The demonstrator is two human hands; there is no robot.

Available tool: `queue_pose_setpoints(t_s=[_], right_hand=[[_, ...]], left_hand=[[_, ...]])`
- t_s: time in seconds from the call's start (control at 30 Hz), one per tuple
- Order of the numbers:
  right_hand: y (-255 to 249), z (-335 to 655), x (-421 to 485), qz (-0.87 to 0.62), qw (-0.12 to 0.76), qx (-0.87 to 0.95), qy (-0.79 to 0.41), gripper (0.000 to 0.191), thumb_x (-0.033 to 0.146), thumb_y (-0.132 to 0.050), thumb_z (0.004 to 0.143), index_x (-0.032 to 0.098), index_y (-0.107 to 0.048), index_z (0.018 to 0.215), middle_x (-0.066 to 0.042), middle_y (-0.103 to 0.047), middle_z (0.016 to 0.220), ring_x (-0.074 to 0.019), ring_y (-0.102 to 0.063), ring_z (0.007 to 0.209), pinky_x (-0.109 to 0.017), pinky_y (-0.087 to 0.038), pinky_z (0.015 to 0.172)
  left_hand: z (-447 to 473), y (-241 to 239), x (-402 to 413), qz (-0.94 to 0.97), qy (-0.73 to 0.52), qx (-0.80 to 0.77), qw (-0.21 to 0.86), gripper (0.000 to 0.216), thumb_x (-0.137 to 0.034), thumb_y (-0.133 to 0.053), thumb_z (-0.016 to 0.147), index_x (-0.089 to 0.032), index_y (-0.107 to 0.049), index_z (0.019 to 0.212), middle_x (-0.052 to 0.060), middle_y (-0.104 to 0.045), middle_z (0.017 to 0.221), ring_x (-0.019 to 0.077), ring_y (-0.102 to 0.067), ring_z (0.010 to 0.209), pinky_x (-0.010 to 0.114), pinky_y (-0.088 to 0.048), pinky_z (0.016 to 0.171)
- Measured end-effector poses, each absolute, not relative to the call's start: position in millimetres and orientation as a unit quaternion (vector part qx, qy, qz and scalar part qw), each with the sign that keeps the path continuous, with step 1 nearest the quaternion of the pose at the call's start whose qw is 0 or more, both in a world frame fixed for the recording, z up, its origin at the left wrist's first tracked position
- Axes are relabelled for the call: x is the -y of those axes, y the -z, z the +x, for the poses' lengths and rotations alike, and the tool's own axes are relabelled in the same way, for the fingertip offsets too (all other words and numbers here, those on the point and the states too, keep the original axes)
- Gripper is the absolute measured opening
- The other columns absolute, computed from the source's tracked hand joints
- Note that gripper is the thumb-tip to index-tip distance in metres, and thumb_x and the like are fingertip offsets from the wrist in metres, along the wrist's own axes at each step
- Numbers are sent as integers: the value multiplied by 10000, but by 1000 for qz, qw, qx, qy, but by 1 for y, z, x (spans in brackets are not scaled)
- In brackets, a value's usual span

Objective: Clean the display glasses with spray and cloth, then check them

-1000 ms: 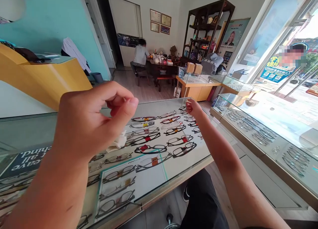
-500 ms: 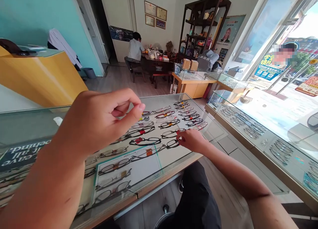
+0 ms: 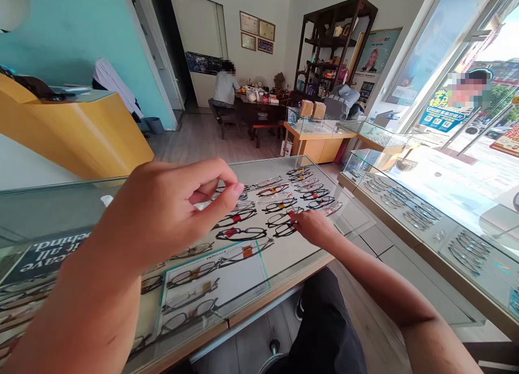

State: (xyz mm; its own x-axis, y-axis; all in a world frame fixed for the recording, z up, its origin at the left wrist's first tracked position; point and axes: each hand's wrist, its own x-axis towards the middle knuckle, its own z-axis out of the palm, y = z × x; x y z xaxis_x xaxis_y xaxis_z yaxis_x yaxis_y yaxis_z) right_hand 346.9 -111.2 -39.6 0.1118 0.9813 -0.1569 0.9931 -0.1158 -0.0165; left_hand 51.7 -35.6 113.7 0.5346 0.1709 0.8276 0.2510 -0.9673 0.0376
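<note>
My left hand (image 3: 178, 212) is raised in the foreground above the glass display case (image 3: 239, 322). Its thumb and index finger meet in a pinch and the other fingers are curled. Anything between the tips is too small or hidden to make out. Farther right, my right hand (image 3: 314, 227) is low over the case, fingers pinched beside a pair of eyeglasses (image 3: 279, 217) with a red tag. Whether it grips or touches them I cannot tell. Dark-rimmed eyeglasses (image 3: 243, 233) lie between the hands, among several rows of frames.
A pale board (image 3: 243, 271) inside the case carries more glasses. Another glass case (image 3: 409, 201) runs along the right. My leg (image 3: 332, 320) is close to the case's front edge. At the back, a person (image 3: 225, 87) sits at a dark table, left of a dark shelf (image 3: 336, 39).
The whole view has shifted slightly, so the room and case appear a little lower and farther right. Both hands keep nearly the same pose; my right hand remains beside the same eyeglasses.
</note>
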Motion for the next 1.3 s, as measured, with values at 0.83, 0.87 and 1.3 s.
queue_pose_setpoints(t_s=[0.83, 0.87, 1.3], right_hand=[[47, 269, 112, 545, -129, -827, 49, 185, 384, -799, 1054, 268, -883, 1171, -82, -799, 1286, -284, -667, 1140, -420, -506, 970], [50, 263, 110, 550, -126, -825, 46, 180, 391, -788, 1063, 276, -891, 1156, -80, -790, 1320, -290, -652, 1161, -434, -501, 979], [64, 235, 81, 576, -109, -808, 49, 126, 269, -745, 1072, 242, -858, 1024, -66, -811, 1409, -298, -655, 1302, -459, -491, 1044]], left_hand=[[44, -112, 39, -898, 381, 218, 28, 204, -340, -629, 1013, -247, -685, 840, -98, -417, 565, 85, -376, 496, 262, -318, 546], [43, -112, 40, -898, 379, 221, 24, 201, -337, -630, 1011, -245, -689, 842, -99, -417, 565, 85, -376, 497, 262, -315, 547], [33, -123, 44, -895, 357, 267, -6, 211, -361, -602, 997, -249, -721, 863, -71, -453, 552, 121, -409, 527, 304, -310, 593]])
